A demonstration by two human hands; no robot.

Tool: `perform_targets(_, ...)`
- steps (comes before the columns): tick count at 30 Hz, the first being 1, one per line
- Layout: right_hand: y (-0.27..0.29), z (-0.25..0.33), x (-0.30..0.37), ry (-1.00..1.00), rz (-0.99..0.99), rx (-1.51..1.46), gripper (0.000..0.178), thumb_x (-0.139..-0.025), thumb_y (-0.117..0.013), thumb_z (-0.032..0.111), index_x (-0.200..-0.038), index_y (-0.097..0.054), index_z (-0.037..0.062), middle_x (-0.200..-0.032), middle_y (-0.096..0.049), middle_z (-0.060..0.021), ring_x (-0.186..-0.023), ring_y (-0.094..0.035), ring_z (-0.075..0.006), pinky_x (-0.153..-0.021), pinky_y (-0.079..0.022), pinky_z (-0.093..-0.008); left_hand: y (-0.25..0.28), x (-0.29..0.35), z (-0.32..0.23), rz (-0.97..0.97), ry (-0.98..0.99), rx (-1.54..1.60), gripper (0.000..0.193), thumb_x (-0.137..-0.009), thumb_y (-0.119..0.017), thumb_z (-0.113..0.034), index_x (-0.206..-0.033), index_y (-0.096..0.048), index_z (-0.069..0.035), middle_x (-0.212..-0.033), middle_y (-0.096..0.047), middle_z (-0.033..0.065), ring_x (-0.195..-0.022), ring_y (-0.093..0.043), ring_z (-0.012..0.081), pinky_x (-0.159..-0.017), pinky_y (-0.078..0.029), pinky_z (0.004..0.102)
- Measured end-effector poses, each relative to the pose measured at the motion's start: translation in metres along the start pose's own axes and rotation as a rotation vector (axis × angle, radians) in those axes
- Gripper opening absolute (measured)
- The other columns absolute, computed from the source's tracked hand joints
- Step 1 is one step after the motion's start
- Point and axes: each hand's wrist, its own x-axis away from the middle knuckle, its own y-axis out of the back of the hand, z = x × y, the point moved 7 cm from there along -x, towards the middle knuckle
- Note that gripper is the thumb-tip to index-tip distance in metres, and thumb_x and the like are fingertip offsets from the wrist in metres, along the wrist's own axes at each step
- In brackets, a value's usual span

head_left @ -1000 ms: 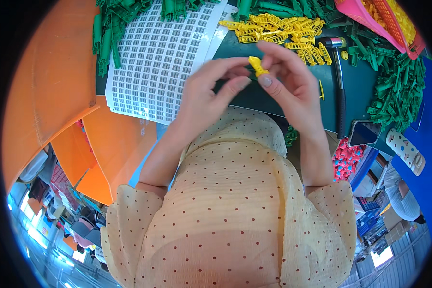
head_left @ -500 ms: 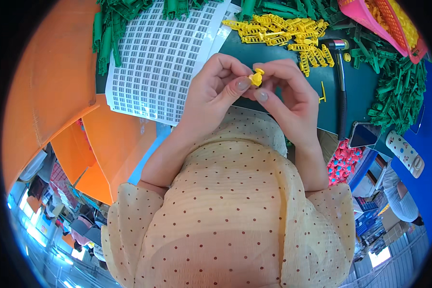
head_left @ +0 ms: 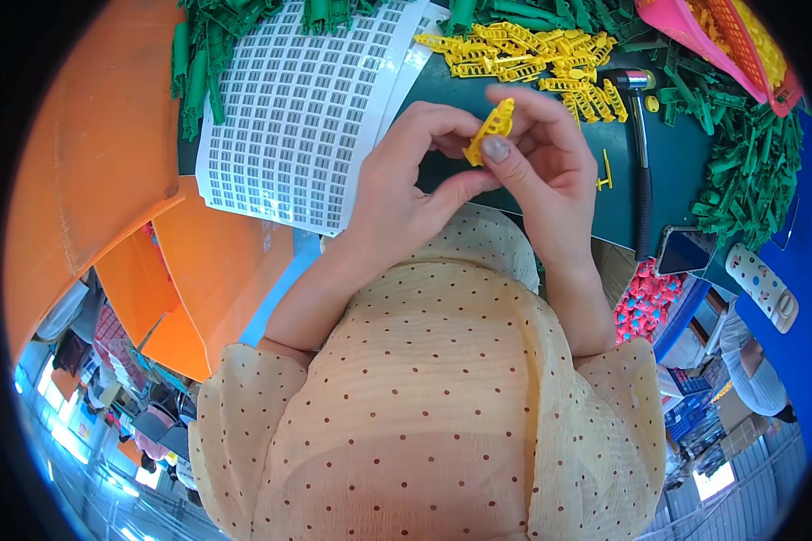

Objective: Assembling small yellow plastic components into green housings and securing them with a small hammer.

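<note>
A small yellow plastic piece [head_left: 492, 131] with a ladder-like slotted frame is held up, tilted, between my hands above the near table edge. My right hand [head_left: 550, 171] pinches it between thumb and curled fingers. My left hand [head_left: 415, 167] closes on its lower end from the other side, with index finger and thumb against it; their exact contact is partly hidden. Beyond my fingers lies a pile of similar yellow pieces [head_left: 550, 54]. A thin yellow T-shaped part [head_left: 605, 169] lies on the table right of my right hand.
On the dark green table [head_left: 668, 171] lie a black-handled hammer [head_left: 642, 162], sticker sheets [head_left: 289, 117] and green plastic parts [head_left: 753, 171]. A pink basket [head_left: 695, 41] stands back right. A phone [head_left: 686, 251] and spotted white case [head_left: 761, 287] sit at the right; orange panels [head_left: 99, 162] left.
The yellow piece has turned upright, showing its slotted side instead of its end. My right thumb has moved up onto it, and my left thumb has slid lower.
</note>
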Motion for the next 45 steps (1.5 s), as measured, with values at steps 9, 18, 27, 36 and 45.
perform_targets(9,0.005,0.036,0.003,0.532,0.071,0.667,0.035,-0.075,-0.073,0.000,-0.108,-0.063,0.0023,-0.095,-0.063,-0.0065,-0.086,-0.059,-0.0190,-0.074,-0.049,-0.0277,0.012,-0.005,-0.008,0.073,-0.058,-0.165,0.024,-0.080,-0.071,-0.005,-0.103,-0.067,-0.005,-0.085,-0.065,0.0078,-0.070,-0.061,0.0172,-0.063,-0.049,0.0260)
perform_targets(18,0.008,0.026,0.015,0.570,0.207,1.073,0.034,-0.070,-0.073,-0.003,-0.103,-0.066,0.0038,-0.095,-0.062,-0.0093,-0.085,-0.059,-0.0242,-0.070,-0.048,-0.0319,0.004,-0.005,0.001,0.046,-0.095,-0.313,0.036,-0.077,-0.072,-0.005,-0.112,-0.064,-0.005,-0.101,-0.064,0.0074,-0.093,-0.061,0.0209,-0.077,-0.049,0.0296)
perform_targets(27,0.003,0.000,0.006,0.501,0.187,1.180,0.030,-0.074,-0.070,0.000,-0.103,-0.064,0.0063,-0.095,-0.057,-0.0058,-0.086,-0.054,-0.0257,-0.073,-0.045,-0.0352,-0.004,-0.004,0.027,0.112,-0.152,-0.566,0.036,-0.071,-0.074,-0.005,-0.106,-0.063,-0.006,-0.098,-0.062,0.0069,-0.094,-0.054,0.0262,-0.082,-0.045,0.0349)
perform_targets(36,-0.001,-0.003,0.002,0.511,0.212,1.211,0.028,-0.075,-0.070,0.002,-0.102,-0.066,0.0071,-0.095,-0.058,-0.0050,-0.085,-0.054,-0.0246,-0.074,-0.045,-0.0339,0.002,-0.003,0.033,0.046,-0.073,-0.447,0.054,-0.070,-0.075,0.000,-0.120,-0.057,-0.009,-0.092,-0.063,0.0045,-0.087,-0.058,0.0195,-0.079,-0.050,0.0309)
perform_targets(45,0.000,-0.002,0.002,0.532,0.198,1.181,0.028,-0.074,-0.070,0.002,-0.102,-0.066,0.0078,-0.095,-0.058,-0.0045,-0.086,-0.054,-0.0244,-0.074,-0.045,-0.0337,0.003,-0.004,0.034,0.060,-0.097,-0.437,0.052,-0.070,-0.076,-0.001,-0.118,-0.058,-0.009,-0.092,-0.063,0.0050,-0.088,-0.060,0.0196,-0.078,-0.051,0.0308)
